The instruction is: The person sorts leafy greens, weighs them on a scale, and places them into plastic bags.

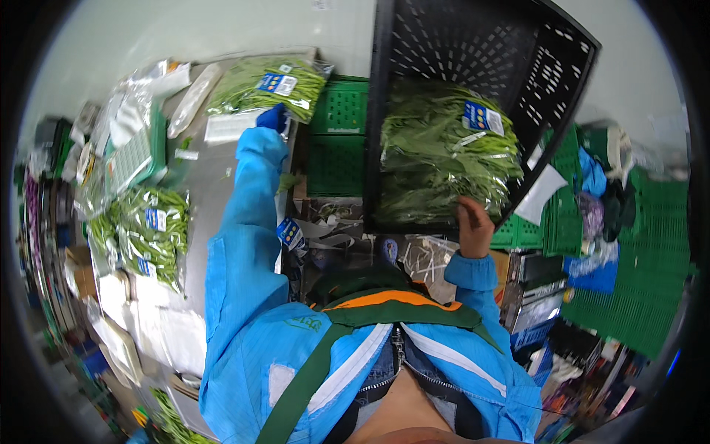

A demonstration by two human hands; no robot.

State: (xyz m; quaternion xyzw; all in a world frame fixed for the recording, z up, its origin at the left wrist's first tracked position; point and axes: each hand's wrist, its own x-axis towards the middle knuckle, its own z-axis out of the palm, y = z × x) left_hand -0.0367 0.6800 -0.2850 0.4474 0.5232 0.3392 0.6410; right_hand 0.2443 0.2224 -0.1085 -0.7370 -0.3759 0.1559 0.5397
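Note:
At the far end of the steel table, my left hand (272,117), in a dark blue glove, touches the near edge of a clear bag of leafy greens (238,89); its fingers are partly hidden. This bag bears a blue and white label. My right hand (475,228) is bare and reaches over the near rim of a black plastic crate (460,36). Its fingertips are at the near side of the bagged greens (421,150) inside; whether they grip the film cannot be made out. The crate is tilted, with its slotted far wall and right wall showing.
Left on the steel table (202,177) lie more bagged greens (158,233), a green-rimmed scale (130,164) and a rolled plastic sleeve (194,100). Green crates (338,111) stand between table and black crate. A roll of labels (291,233) hangs by the table edge. Stacked crates (643,266) fill the right.

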